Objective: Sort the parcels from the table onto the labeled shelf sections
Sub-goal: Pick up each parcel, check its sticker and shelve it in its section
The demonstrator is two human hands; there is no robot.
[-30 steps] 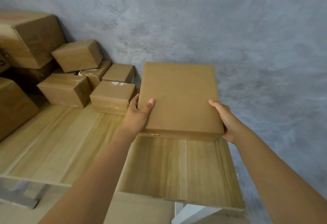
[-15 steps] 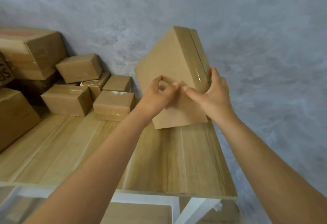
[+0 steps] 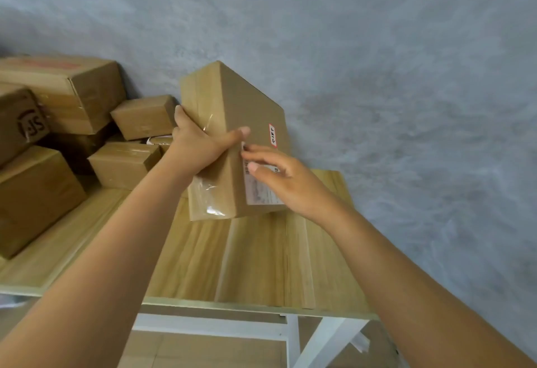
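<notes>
A flat brown cardboard parcel (image 3: 244,112) is tipped up on its lower edge on the wooden table (image 3: 261,257), near the grey wall. Its face now toward me carries a white shipping label and a small red-edged sticker (image 3: 272,135). My left hand (image 3: 200,146) grips the parcel's taped left edge, thumb across the front face. My right hand (image 3: 287,181) lies over the white label with fingers spread and nearly straight, touching the face.
Several taped brown boxes (image 3: 125,164) are piled at the back left of the table against the wall, a large one (image 3: 32,196) nearest me. The table's front edge and white metal frame (image 3: 325,338) are below. No shelf is in view.
The parcel lay flat on the table, was tipped up on edge, and has turned over, showing its labelled face. My left hand moved to the taped edge; my right came onto the label.
</notes>
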